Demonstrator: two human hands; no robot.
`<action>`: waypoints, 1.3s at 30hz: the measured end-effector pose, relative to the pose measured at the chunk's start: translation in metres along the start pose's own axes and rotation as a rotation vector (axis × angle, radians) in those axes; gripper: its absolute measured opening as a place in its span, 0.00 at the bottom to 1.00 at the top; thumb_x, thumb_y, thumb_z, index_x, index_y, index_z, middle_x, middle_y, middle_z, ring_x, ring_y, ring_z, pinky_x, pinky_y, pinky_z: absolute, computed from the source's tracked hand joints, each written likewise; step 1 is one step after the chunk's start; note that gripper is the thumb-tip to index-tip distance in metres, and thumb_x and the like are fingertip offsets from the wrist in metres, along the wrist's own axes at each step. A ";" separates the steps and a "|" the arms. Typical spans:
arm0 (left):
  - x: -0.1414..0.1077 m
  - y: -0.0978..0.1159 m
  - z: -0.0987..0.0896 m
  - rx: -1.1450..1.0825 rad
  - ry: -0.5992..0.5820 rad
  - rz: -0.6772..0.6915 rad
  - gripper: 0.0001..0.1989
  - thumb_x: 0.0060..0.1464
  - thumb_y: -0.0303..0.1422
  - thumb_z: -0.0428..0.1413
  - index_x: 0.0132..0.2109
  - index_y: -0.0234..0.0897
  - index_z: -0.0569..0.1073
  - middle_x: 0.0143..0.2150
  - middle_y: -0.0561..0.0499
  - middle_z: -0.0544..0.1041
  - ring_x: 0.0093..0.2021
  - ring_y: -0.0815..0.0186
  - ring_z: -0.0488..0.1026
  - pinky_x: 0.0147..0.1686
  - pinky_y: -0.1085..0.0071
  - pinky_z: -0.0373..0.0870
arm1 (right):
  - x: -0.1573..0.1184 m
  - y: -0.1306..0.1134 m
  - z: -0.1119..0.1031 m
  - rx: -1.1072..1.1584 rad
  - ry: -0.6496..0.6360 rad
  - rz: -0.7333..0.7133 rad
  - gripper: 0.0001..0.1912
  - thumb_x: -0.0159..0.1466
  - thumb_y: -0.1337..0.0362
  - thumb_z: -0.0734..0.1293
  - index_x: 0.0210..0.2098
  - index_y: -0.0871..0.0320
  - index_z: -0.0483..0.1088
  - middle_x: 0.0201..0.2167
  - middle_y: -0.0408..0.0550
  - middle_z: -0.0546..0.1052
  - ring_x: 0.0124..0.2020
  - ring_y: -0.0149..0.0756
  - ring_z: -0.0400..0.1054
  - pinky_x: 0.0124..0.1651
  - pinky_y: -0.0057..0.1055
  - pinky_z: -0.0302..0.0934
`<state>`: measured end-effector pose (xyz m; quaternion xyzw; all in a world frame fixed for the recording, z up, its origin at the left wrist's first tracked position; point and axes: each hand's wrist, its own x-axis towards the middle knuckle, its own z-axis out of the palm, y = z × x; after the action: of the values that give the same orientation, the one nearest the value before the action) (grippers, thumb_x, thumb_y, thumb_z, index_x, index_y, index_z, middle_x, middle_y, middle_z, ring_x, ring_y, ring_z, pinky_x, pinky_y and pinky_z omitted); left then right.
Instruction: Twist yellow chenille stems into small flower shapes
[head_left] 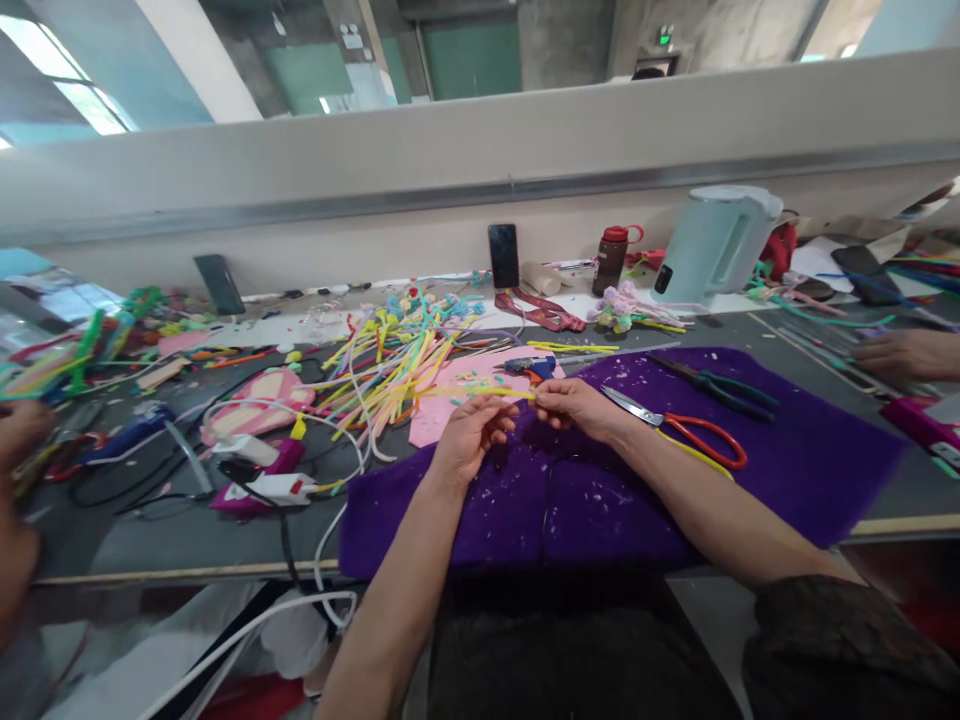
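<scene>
Strip (523, 394), thin and yellow, runs roughly level just above a purple cloth (480, 515), between the person's two hands. The right hand (574, 405) pinches its near end between thumb and forefinger, the other fingers bent inward. The left hand (472, 432) is half curled, its fingertips close by the yellow length; whether they grip it or only rest against it, I cannot tell. Just beyond the hands lie a blue glue gun (529, 367) and a pink sheet (427, 420) scattered with small coloured bits. To the right, on the cloth, lie red-handled scissors (652, 418) with their blades together, and behind them dark-handled pliers (701, 380). Left of the hands a loose heap of coloured stems (397, 375) overlaps the sheet, and farther left a purple-and-white power strip (262, 490) sits among cables on the dark tabletop (150, 545). Along the back stand a black phone (503, 256), a dark bottle (611, 262) with a red lid and a pale green kettle (701, 245). Other people's hands show at the left edge (19, 430) and right edge (904, 355).
</scene>
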<state>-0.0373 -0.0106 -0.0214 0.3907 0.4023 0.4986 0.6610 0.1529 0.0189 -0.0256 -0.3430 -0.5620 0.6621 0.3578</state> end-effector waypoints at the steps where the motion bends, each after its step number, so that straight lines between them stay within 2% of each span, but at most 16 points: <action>1: 0.002 -0.001 0.002 0.002 0.001 0.009 0.17 0.44 0.31 0.58 0.45 0.34 0.70 0.30 0.49 0.75 0.23 0.75 0.70 0.18 0.82 0.63 | 0.000 0.001 0.002 0.001 -0.016 0.003 0.15 0.51 0.55 0.67 0.29 0.61 0.67 0.21 0.40 0.70 0.16 0.21 0.59 0.16 0.19 0.45; 5: 0.012 0.002 0.016 0.057 0.011 0.055 0.18 0.40 0.31 0.61 0.42 0.32 0.73 0.28 0.50 0.75 0.24 0.74 0.70 0.18 0.82 0.63 | 0.001 0.004 0.002 0.065 0.001 -0.018 0.14 0.53 0.55 0.67 0.30 0.61 0.66 0.22 0.40 0.70 0.16 0.20 0.59 0.16 0.18 0.45; 10: 0.024 0.005 0.030 0.095 0.000 0.158 0.17 0.38 0.32 0.62 0.39 0.31 0.74 0.28 0.48 0.76 0.27 0.71 0.71 0.22 0.79 0.66 | 0.004 0.004 0.002 0.151 0.080 -0.053 0.14 0.54 0.54 0.65 0.29 0.61 0.66 0.21 0.40 0.70 0.14 0.20 0.58 0.14 0.18 0.44; 12: 0.026 0.003 0.030 0.122 0.015 0.184 0.18 0.38 0.33 0.62 0.39 0.32 0.74 0.29 0.48 0.76 0.27 0.70 0.72 0.23 0.78 0.66 | 0.004 0.004 0.003 0.135 0.087 -0.047 0.14 0.54 0.54 0.64 0.28 0.61 0.65 0.20 0.40 0.70 0.14 0.20 0.58 0.14 0.18 0.44; 17: 0.026 0.001 0.019 0.147 0.182 0.225 0.19 0.38 0.38 0.61 0.37 0.30 0.75 0.25 0.49 0.75 0.24 0.70 0.71 0.21 0.78 0.64 | 0.000 0.000 0.007 0.037 0.039 0.005 0.12 0.55 0.56 0.63 0.27 0.60 0.65 0.20 0.41 0.71 0.13 0.21 0.58 0.14 0.19 0.42; 19: 0.026 0.002 0.015 0.137 0.204 0.222 0.20 0.37 0.38 0.61 0.38 0.30 0.75 0.25 0.48 0.75 0.23 0.71 0.70 0.19 0.78 0.63 | -0.002 -0.002 0.008 -0.005 0.021 0.013 0.12 0.56 0.57 0.62 0.28 0.60 0.65 0.20 0.41 0.72 0.14 0.21 0.59 0.14 0.19 0.43; 21: 0.026 0.001 0.012 0.157 0.197 0.219 0.20 0.37 0.39 0.61 0.38 0.29 0.75 0.25 0.48 0.75 0.23 0.71 0.70 0.19 0.78 0.63 | -0.002 -0.002 0.009 -0.089 0.032 -0.014 0.11 0.56 0.58 0.62 0.27 0.60 0.66 0.21 0.41 0.72 0.15 0.22 0.60 0.16 0.20 0.46; 25: 0.023 -0.003 0.015 0.336 0.148 0.238 0.19 0.39 0.40 0.60 0.37 0.30 0.76 0.25 0.49 0.75 0.25 0.69 0.69 0.21 0.77 0.63 | 0.001 0.003 0.013 -0.243 0.126 -0.173 0.08 0.53 0.62 0.64 0.28 0.61 0.67 0.21 0.41 0.71 0.21 0.24 0.63 0.23 0.21 0.54; 28: 0.018 -0.005 0.021 0.470 0.116 0.293 0.16 0.40 0.38 0.60 0.35 0.32 0.77 0.25 0.51 0.75 0.25 0.70 0.69 0.22 0.76 0.63 | 0.002 0.005 0.015 -0.237 0.134 -0.193 0.09 0.54 0.60 0.64 0.28 0.61 0.66 0.19 0.39 0.68 0.19 0.25 0.62 0.22 0.23 0.54; 30: 0.014 -0.004 0.024 0.462 0.081 0.305 0.15 0.39 0.37 0.60 0.36 0.33 0.77 0.28 0.51 0.76 0.26 0.70 0.69 0.23 0.77 0.63 | 0.001 0.003 0.011 -0.238 0.106 -0.208 0.10 0.54 0.59 0.63 0.28 0.61 0.66 0.17 0.38 0.66 0.17 0.24 0.59 0.20 0.22 0.52; 33: 0.012 0.000 0.023 0.305 0.014 0.186 0.18 0.39 0.37 0.60 0.39 0.34 0.75 0.29 0.50 0.76 0.25 0.70 0.70 0.20 0.78 0.62 | 0.000 -0.006 -0.003 -0.280 0.019 -0.251 0.11 0.54 0.58 0.63 0.30 0.61 0.68 0.17 0.38 0.65 0.17 0.24 0.57 0.20 0.22 0.50; 37: 0.014 0.004 0.014 0.219 -0.059 -0.097 0.16 0.43 0.42 0.56 0.30 0.30 0.73 0.19 0.51 0.71 0.16 0.74 0.65 0.12 0.80 0.53 | 0.001 -0.015 -0.025 -0.464 -0.022 -0.316 0.11 0.54 0.59 0.64 0.29 0.62 0.70 0.18 0.40 0.67 0.19 0.25 0.57 0.23 0.23 0.51; 39: 0.015 0.004 0.011 0.253 -0.125 -0.163 0.15 0.43 0.40 0.57 0.28 0.30 0.72 0.18 0.52 0.70 0.14 0.76 0.63 0.10 0.81 0.49 | 0.002 -0.014 -0.031 -0.550 -0.028 -0.334 0.11 0.54 0.60 0.64 0.30 0.62 0.71 0.20 0.41 0.68 0.21 0.26 0.58 0.24 0.23 0.52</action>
<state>-0.0261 0.0032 -0.0155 0.4672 0.4502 0.3634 0.6686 0.1797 0.0379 -0.0163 -0.3208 -0.7732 0.4224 0.3477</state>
